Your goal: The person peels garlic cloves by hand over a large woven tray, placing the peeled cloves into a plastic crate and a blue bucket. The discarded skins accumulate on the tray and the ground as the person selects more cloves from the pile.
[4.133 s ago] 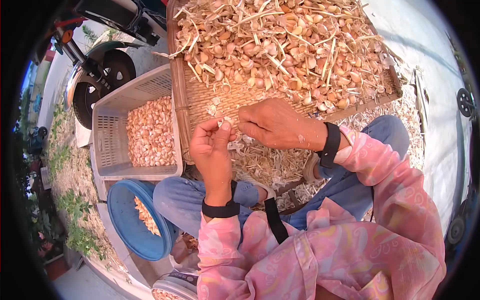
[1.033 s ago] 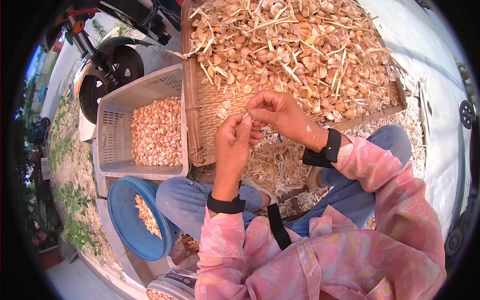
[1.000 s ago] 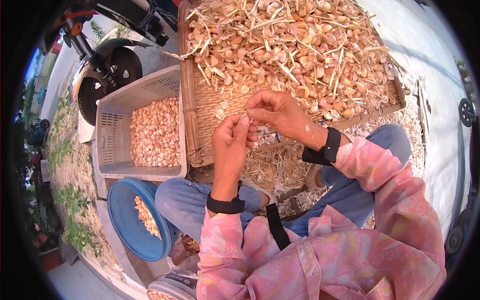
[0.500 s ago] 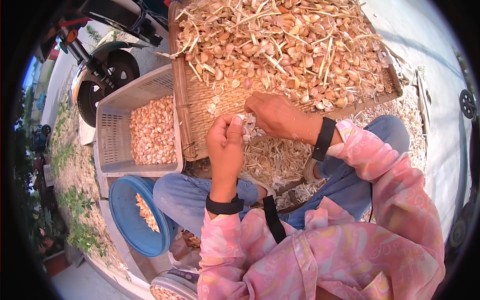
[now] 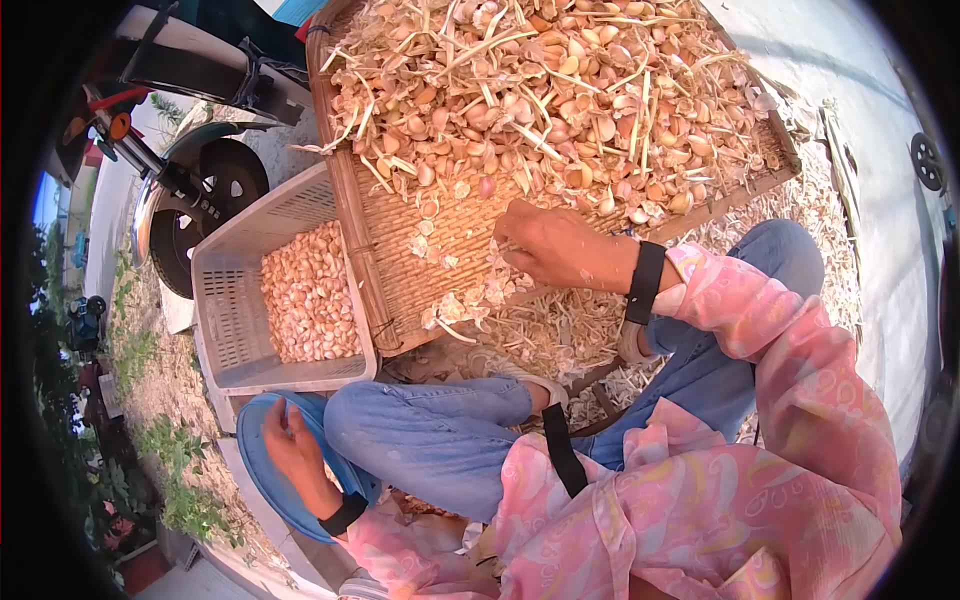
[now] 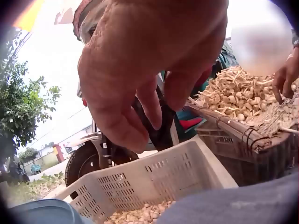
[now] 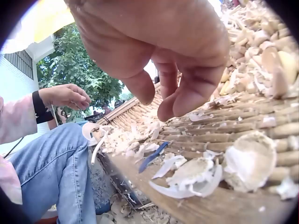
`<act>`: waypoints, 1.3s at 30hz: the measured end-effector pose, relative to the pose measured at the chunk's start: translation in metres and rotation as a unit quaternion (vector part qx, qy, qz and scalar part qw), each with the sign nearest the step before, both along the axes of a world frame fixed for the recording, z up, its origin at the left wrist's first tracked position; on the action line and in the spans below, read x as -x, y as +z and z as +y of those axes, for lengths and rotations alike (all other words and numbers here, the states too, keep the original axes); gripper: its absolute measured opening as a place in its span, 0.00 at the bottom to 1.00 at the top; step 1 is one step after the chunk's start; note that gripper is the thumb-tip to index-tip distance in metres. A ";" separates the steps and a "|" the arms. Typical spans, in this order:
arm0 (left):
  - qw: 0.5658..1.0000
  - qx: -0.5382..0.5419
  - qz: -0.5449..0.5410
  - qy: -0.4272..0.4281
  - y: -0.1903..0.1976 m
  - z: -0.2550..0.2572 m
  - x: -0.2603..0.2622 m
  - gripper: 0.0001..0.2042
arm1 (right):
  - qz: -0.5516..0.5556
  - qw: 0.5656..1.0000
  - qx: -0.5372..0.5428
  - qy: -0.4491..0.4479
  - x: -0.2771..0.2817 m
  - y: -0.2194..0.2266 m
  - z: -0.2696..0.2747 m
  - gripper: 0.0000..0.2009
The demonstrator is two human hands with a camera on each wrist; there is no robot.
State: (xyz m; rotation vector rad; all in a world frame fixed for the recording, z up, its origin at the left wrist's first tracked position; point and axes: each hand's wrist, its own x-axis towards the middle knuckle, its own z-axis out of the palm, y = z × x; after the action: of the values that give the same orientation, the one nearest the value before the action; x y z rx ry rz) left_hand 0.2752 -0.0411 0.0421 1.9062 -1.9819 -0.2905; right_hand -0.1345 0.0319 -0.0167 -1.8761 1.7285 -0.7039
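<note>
My left hand is over the blue bucket, its fingers loosely spread and no object visible in them. In the left wrist view the fingers hang down with gaps between them. My right hand is low over the front part of the woven tray, fingers bent downward. Nothing shows between its thumb and fingers in the right wrist view. Beyond it lies a heap of garlic cloves mixed with dry stalks. Papery garlic skins lie at the tray's edge, beside a small blue strip.
A pale plastic crate holding many garlic cloves stands left of the tray. Stalks and skins litter the ground between the person's jeans-clad legs. A wheeled vehicle stands behind the crate.
My left hand has left the right hand's side, going down and left to the bucket, and its fingers have loosened. The right hand stays near the tray's front. The head view has shifted.
</note>
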 end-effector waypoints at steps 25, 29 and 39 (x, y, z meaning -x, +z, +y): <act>0.913 0.041 -0.115 -0.390 -0.057 -0.048 0.286 0.10 | -0.068 0.997 -0.020 -0.005 0.024 -0.017 -0.011 0.05; 0.913 -0.020 -0.140 -0.383 -0.066 -0.056 0.286 0.10 | -0.069 0.997 -0.018 -0.007 0.025 -0.017 -0.013 0.05; 0.662 -0.422 0.607 -0.123 -0.043 -0.052 0.244 0.08 | -0.092 0.995 0.018 -0.034 0.018 -0.018 -0.022 0.07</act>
State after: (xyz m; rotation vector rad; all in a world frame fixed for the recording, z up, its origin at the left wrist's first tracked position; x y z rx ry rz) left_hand 0.0310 -0.0929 -0.0008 1.0278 -1.0650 -2.1737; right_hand -0.1529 0.0096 -0.0346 -1.7238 1.6781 -0.9107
